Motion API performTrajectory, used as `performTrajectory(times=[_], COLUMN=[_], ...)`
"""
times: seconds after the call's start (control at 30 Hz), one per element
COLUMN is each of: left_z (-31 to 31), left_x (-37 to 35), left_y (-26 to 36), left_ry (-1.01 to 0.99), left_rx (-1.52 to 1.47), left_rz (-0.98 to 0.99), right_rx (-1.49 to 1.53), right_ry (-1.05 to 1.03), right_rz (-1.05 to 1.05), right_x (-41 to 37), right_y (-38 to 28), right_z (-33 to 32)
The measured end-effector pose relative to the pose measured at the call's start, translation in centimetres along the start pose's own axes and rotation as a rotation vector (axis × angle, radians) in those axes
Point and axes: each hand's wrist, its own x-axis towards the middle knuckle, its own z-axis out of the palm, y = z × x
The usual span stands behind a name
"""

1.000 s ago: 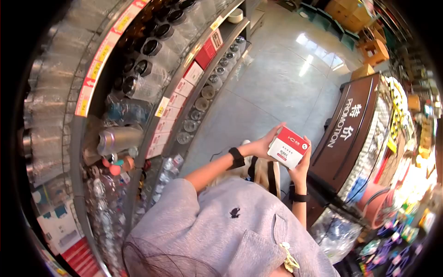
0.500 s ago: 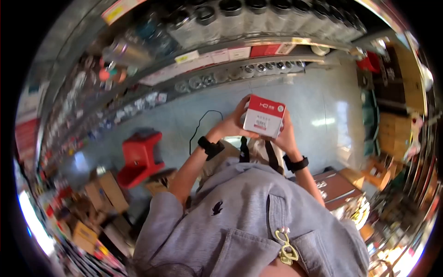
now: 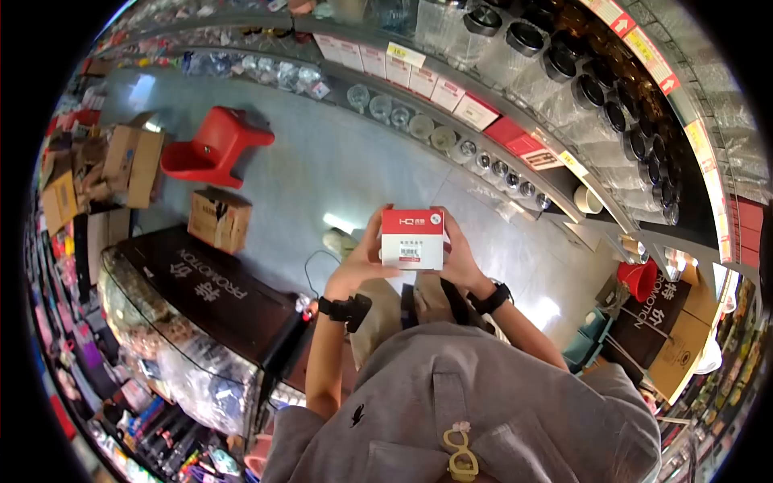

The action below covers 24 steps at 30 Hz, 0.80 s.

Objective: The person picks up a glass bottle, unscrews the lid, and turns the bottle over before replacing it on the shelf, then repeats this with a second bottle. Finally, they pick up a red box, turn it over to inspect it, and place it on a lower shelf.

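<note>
A red and white cardboard box [image 3: 412,240] with a barcode label is held level in front of my body. My left hand [image 3: 359,262] grips its left side, and my right hand [image 3: 462,256] grips the right side. The fingers of both hands are partly hidden behind the box. Dark bands circle both of my wrists.
Shelves of black-lidded jars [image 3: 560,66] run along the upper right, with glass cups [image 3: 400,117] below. On the floor to the left stand a red plastic chair [image 3: 213,146] and a cardboard box [image 3: 220,220]. A dark promotion table [image 3: 201,278] is at lower left.
My view has swung to the right, so the shelves now slope down to the right and the red chair sits higher. The box, still between both hands, now faces me more squarely.
</note>
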Motion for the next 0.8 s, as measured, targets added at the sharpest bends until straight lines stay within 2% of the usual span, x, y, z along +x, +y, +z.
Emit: performTrajectory(times=[0.03, 0.07, 0.17, 0.2, 0.3, 0.33, 0.37, 0.43, 0.57, 0.7, 0.73, 0.8], left_z=[0.5, 1.3, 4.1, 4.5, 3.1, 4.0, 2.8, 2.9, 5.8, 7.3, 7.8, 9.0], left_x=[-0.8, -1.4, -2.2, -2.3, -2.7, -2.9, -3.3, -4.5, -7.0, -5.6, -4.4, -1.9], left_y=[-0.4, -1.1, 0.1, -0.5, -4.9, -4.3, -7.3, -10.0, -12.3, -16.5, -17.4, -17.7], left_ry=[-0.009, 0.012, 0.287, 0.445, 0.358, 0.395, 0.228, 0.191, 0.279, 0.304, 0.320, 0.289], left_rx=[-0.163, -0.108, -0.530, -0.561, -0.706, -0.713, -0.816, -0.814, -0.850, -0.868, -0.847, -0.850], left_rz=[0.000, 0.040, -0.212, -0.278, -0.434, -0.529, -0.507, -0.499, -0.533, -0.489, -0.490, -0.470], right_rx=[0.006, 0.005, -0.045, -0.015, -0.507, -0.389, -0.446, -0.551, -0.668, -0.550, -0.592, -0.441], right_ry=[-0.031, -0.025, 0.005, 0.054, 0.065, 0.092, 0.066, 0.015, -0.166, -0.174, -0.215, -0.261], right_rz=[-0.015, 0.010, -0.021, -0.063, -0.277, -0.207, -0.198, -0.187, -0.108, -0.089, -0.119, -0.096], right_x=[-0.7, -1.4, -3.7, -4.4, -6.5, -7.4, -8.4, -10.0, -11.7, -12.3, -12.1, -11.1], right_y=[0.1, 0.0, 0.6, 0.4, 0.3, 0.3, 0.6, 1.3, 2.6, 2.3, 3.2, 5.4], right_z=[-0.1, -0.1, -0.2, 0.4, 1.2, 2.2, 2.6, 3.0, 1.1, -1.9, -3.7, -7.2])
